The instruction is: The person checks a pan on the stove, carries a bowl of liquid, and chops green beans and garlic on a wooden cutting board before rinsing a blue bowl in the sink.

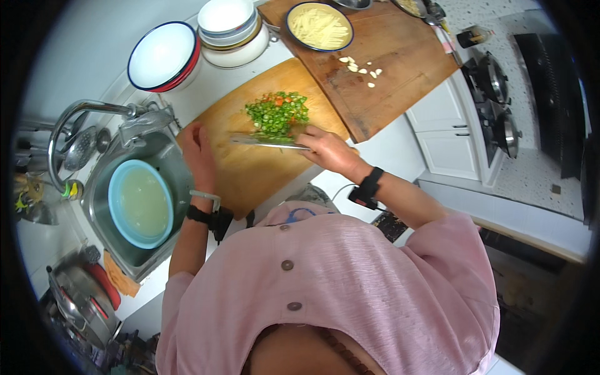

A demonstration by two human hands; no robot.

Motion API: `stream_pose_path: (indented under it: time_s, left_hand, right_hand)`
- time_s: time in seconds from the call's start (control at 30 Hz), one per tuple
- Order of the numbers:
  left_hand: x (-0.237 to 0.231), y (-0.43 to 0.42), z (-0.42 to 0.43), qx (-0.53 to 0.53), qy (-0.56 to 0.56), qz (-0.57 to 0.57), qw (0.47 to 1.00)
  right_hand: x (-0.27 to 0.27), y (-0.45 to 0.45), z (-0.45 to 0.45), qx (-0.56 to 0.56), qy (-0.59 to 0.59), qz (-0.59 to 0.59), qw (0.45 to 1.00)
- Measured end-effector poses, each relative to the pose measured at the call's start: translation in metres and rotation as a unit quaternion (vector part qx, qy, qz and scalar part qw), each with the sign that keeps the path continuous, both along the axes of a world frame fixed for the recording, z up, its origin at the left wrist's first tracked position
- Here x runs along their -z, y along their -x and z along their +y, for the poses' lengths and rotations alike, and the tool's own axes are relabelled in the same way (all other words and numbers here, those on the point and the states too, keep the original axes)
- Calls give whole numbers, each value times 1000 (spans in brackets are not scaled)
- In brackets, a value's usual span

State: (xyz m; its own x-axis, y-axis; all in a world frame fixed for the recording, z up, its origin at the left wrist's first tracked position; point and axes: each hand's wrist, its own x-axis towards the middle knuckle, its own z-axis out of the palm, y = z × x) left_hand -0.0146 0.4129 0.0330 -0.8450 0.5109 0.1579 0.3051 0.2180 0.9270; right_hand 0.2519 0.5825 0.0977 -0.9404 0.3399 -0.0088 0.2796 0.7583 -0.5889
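Observation:
My right hand (323,146) grips a kitchen knife (269,142), its blade pointing left across the yellow wooden cutting board (243,173). Along the far side of the blade lies a pile of chopped green peppers (276,112) with some red pieces mixed in. My left hand (199,147) is over the board's left side, near the sink, apart from both knife and peppers. Its fingers are blurred, and I see nothing in them.
A light blue basin (115,211) of cloudy water sits in the steel sink (96,187) under a curved faucet (54,140). Peeled garlic cloves (362,71) and a bowl (351,35) of pale shreds rest on a darker wooden board (389,98). Stacked bowls (161,56) stand behind.

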Motion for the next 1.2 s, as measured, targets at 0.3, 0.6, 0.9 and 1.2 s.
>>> stream_pose_path:
  time_s: [0.3,0.6,0.9,1.2]
  left_hand:
    - [-86,-7,97,316,135,89,935]
    - [-36,-134,265,444,137,284,839]
    - [1,-195,375,331,291,348,827]
    - [12,-251,393,319,215,380,841]
  right_hand:
    - [3,-58,38,-31,35,-2,999]
    - [24,-108,95,-110,7,66,992]
    - [54,-157,119,-99,18,122,987]
    - [54,-172,119,-72,75,143,984]
